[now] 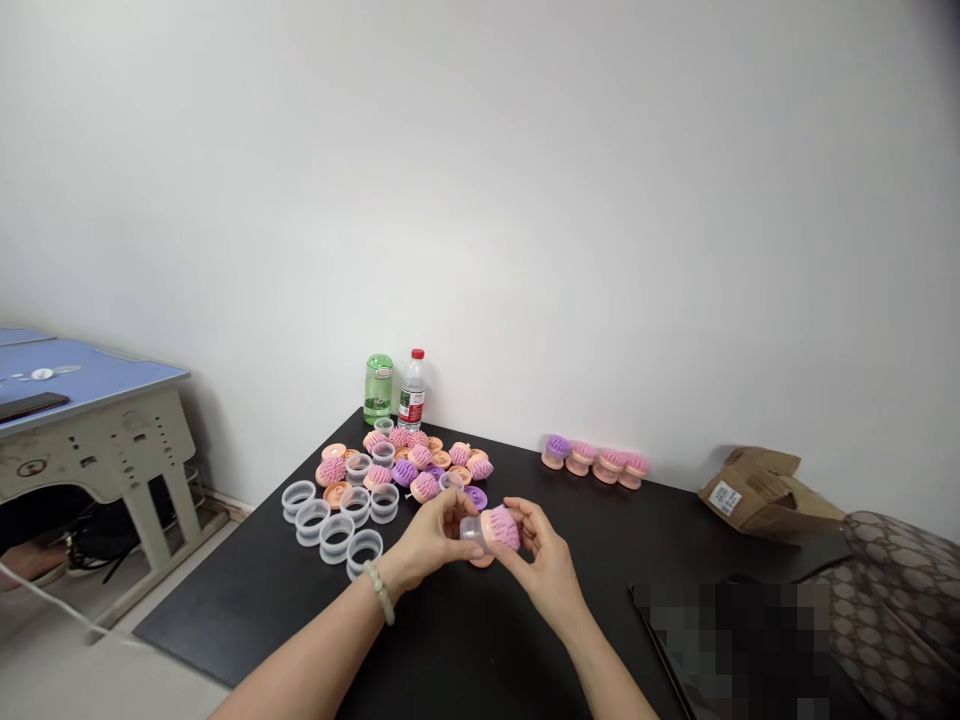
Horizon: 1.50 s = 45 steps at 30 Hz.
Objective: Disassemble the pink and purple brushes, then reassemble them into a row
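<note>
In front of me, both hands meet over the table. My left hand (429, 540) grips a clear plastic ring (472, 531) lying on its side. My right hand (547, 566) has its fingers around a pink bristled brush head (505, 527) with a peach base, which touches the ring's right end; whether they are fastened together I cannot tell. Just below them is a peach disc (482, 562), partly hidden. Several loose clear rings (336, 538) lie to the left. Beyond my left hand is a cluster of pink and purple brush heads (405, 473), peach discs (335, 495) and more rings.
Against the wall stand a green bottle (379, 390) and a red-capped water bottle (412, 392). Several assembled brushes (607, 465) form a row at the back of the black table (247, 610). An opened cardboard box (757, 495) and patterned mesh fabric (892, 600) are at right; a blue-topped desk (97, 380) stands left.
</note>
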Tool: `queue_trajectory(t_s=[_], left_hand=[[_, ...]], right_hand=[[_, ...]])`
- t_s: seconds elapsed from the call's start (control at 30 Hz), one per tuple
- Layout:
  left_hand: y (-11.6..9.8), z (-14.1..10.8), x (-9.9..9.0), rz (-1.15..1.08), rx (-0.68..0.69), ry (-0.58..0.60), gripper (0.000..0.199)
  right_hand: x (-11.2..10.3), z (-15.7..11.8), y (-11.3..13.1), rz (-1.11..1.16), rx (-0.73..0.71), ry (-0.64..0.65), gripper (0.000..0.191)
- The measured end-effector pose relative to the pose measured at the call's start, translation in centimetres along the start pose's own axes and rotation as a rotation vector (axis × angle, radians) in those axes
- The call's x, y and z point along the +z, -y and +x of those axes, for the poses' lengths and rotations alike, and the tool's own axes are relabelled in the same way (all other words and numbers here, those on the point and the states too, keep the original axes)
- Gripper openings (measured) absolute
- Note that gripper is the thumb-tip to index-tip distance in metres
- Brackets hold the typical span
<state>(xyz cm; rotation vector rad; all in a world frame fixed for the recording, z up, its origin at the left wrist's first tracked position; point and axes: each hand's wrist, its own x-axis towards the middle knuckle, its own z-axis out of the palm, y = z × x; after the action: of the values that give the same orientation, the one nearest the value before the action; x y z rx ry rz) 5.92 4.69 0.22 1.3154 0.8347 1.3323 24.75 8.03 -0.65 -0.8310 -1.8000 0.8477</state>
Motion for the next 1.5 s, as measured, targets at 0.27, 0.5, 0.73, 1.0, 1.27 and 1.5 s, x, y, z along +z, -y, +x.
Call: queue_trajectory(t_s=[0.27,0.5,0.73,1.0,1.27,1.5], left_hand=[[0.6,-0.3,0.4,0.498,0.217,-0.042,0.052],[0.3,-0.1,0.1,0.504,0.159,-0.184,0.047],[0.7,0.6,-1.4,0.046,-0.025,-0.393,0.061],[0.4,0.4,-0.7,-0.150,-0.064,-0.322,0.050],[0.1,0.2,-0.4,-0.196,-0.123,-0.233,0.050],[0.6,0.1,-0.3,-0.167,-0.125,-0.138,0.053]], right_hand=[[0.8,-0.4,0.8,-0.100,-0.033,-0.039,0.043],[1.2,-0.3,-0.8,-0.137,-0.111,-0.121,0.043],[1.3,-0.4,-3.7,-0.403,0.001,0.019,0.051],[2.4,-0.6,-2.5,-0.547,-0.154,0.174,0.035],[1.3,-0.3,-2.8,-0.374,-0.114,0.022,0.055],[1.6,-0.5,-1.5,-0.304,-0.130,0.007,0.064]])
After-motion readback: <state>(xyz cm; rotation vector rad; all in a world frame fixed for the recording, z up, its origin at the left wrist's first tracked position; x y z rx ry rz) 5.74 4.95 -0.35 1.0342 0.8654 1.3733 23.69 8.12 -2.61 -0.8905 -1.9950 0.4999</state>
